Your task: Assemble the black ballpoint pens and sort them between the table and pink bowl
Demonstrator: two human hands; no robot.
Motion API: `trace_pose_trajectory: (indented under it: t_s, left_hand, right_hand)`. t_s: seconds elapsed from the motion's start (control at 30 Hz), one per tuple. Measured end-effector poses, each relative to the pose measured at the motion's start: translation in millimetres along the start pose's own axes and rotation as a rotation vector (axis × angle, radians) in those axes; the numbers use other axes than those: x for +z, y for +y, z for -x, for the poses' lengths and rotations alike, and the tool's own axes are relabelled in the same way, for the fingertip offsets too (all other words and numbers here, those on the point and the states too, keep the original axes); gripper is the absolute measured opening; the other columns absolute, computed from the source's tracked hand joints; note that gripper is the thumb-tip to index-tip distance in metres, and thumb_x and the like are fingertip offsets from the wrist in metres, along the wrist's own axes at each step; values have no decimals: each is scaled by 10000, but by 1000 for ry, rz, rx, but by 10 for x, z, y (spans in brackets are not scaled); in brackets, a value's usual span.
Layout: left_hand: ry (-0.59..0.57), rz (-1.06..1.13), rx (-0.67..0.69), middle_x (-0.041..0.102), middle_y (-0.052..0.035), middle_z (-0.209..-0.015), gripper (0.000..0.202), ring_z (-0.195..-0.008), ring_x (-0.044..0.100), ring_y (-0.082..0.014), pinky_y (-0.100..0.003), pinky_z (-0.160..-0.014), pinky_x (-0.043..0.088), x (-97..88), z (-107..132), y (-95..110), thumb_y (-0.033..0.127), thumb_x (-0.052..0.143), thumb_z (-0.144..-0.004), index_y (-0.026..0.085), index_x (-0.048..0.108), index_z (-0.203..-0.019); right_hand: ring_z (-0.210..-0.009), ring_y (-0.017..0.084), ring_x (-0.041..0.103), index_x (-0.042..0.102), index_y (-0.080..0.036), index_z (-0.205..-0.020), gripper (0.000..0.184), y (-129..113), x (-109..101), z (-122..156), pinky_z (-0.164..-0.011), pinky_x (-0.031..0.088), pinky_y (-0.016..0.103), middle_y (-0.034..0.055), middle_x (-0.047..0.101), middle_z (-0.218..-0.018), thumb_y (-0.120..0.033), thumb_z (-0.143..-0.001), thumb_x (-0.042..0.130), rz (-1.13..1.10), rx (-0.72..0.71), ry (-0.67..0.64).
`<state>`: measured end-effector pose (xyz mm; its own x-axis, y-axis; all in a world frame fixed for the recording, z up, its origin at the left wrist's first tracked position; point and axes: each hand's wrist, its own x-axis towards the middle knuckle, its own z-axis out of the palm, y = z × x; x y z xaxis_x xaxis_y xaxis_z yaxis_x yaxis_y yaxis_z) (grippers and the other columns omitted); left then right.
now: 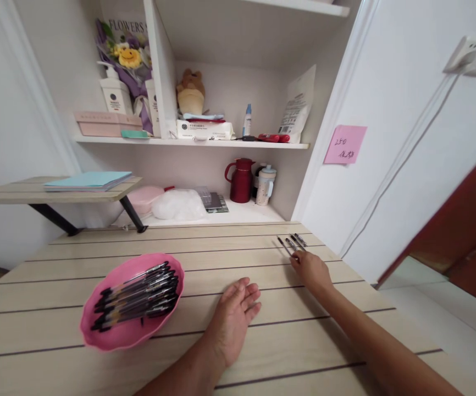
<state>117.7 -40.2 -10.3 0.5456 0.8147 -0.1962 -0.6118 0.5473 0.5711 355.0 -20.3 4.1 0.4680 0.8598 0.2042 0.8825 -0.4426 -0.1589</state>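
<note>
My left hand (233, 316) lies on the wooden table (56, 297), palm up, fingers loosely spread, holding nothing. It rests just right of a pink bowl (98, 333) filled with several black pens (139, 294). My right hand (310, 269) reaches to the far right of the table. Its fingertips touch the near ends of three pens (291, 242) lying side by side on the wood. Whether the fingers pinch one of them is hidden by the back of the hand.
A low raised shelf (36, 192) with a light blue notebook (87, 180) stands at the back left. The wall shelves behind hold a red jug (241, 180), a cup (265, 185), bottles and packets. A pink note (344, 144) sticks to the right wall.
</note>
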Motion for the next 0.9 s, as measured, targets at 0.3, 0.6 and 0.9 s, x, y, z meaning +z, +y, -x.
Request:
trace_pose_trajectory:
  t_s: [0.3, 0.6, 0.9]
  left_hand:
    - [-22, -49, 17, 589, -86, -974, 216, -967, 538, -194, -361, -879, 368, 9, 6, -12, 294, 600, -731, 172, 585, -908]
    - [-64, -86, 29, 585, -84, -958, 190, -932, 538, -176, -353, -876, 361, -8, 9, -20, 275, 579, -751, 163, 587, -905]
    - [-70, -113, 40, 599, -81, -930, 200, -906, 546, -172, -347, -866, 358, 4, 19, -7, 291, 610, -722, 163, 598, -876]
  right_hand:
    - [-873, 235, 571, 622, -179, -888, 308, 161, 248, -260, -674, 400, 320, 134, 602, -961, -320, -836, 353, 99, 19, -29]
    - [-856, 245, 578, 596, -166, -933, 334, 164, 255, -283, -663, 406, 339, 153, 583, -1007, -334, -851, 319, 123, 20, -33]
    - [-868, 235, 577, 562, -172, -963, 330, 178, 186, -203, -667, 399, 316, 138, 597, -972, -393, -837, 352, 102, 54, 8]
